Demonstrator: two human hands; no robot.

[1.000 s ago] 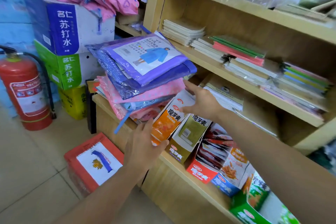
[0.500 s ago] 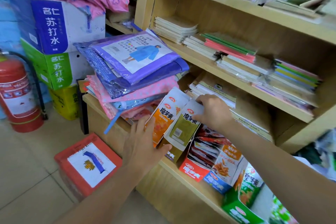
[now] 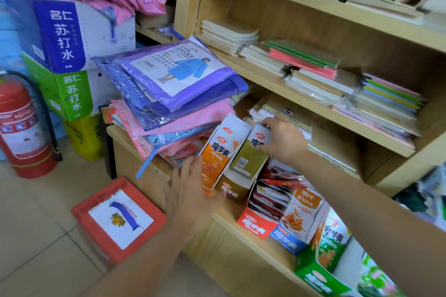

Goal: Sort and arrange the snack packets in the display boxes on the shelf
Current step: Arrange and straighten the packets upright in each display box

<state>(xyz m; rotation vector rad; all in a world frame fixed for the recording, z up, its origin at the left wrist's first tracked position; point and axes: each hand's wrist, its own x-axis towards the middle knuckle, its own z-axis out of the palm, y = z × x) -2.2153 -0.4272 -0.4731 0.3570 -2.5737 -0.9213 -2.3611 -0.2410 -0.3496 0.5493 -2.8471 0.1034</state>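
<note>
An orange snack display box (image 3: 218,152) and an olive-green one (image 3: 248,159) stand side by side on the low wooden shelf (image 3: 243,226). My left hand (image 3: 188,190) holds the front lower edge of the orange box. My right hand (image 3: 282,140) grips the raised top flap of the olive-green box. To the right a red box (image 3: 255,224) full of red snack packets (image 3: 275,190), a blue box (image 3: 299,219) and a green box (image 3: 323,270) line the same shelf.
A stack of bagged raincoats (image 3: 173,94) lies just left of the boxes. Notebooks (image 3: 301,67) fill the shelves above. On the floor sit a red carton (image 3: 118,219), a fire extinguisher (image 3: 21,128) and stacked soda-water cartons (image 3: 62,38).
My right hand has come down from the orange box's top onto the olive-green box's flap. The two boxes stand closer together and more upright. My left hand stays at the orange box.
</note>
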